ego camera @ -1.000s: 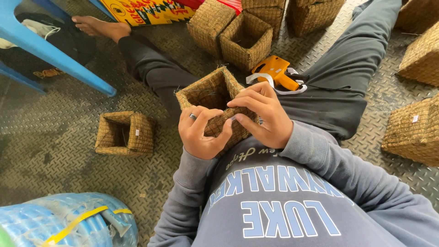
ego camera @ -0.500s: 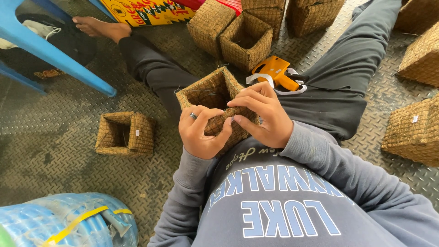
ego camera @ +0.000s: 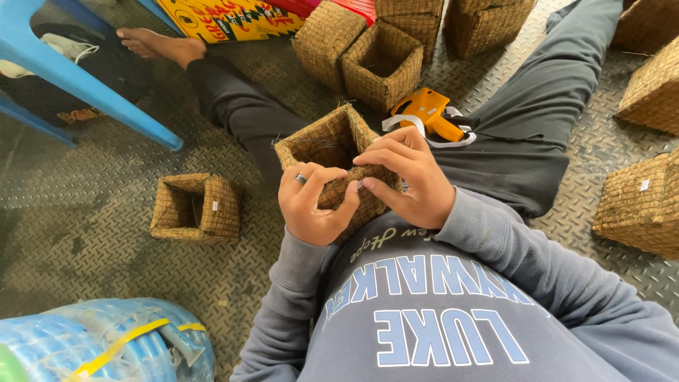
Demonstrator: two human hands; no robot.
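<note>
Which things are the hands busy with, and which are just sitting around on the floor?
Busy with:
- left hand and right hand, both gripping the square woven basket in the lap

Just sitting around:
- orange label gun on the leg
- small woven basket on the floor
- blue stool leg
- blue wrapped roll

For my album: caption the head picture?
Both hands hold a woven basket beside an orange label gun.

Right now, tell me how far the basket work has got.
Looks done: the basket at right carries a small white tag, as does the one on the floor at left. In hand: the left hand and right hand grip a square woven basket. The orange tag gun lies on the leg. Left: the baskets at the top show no tags.
</note>
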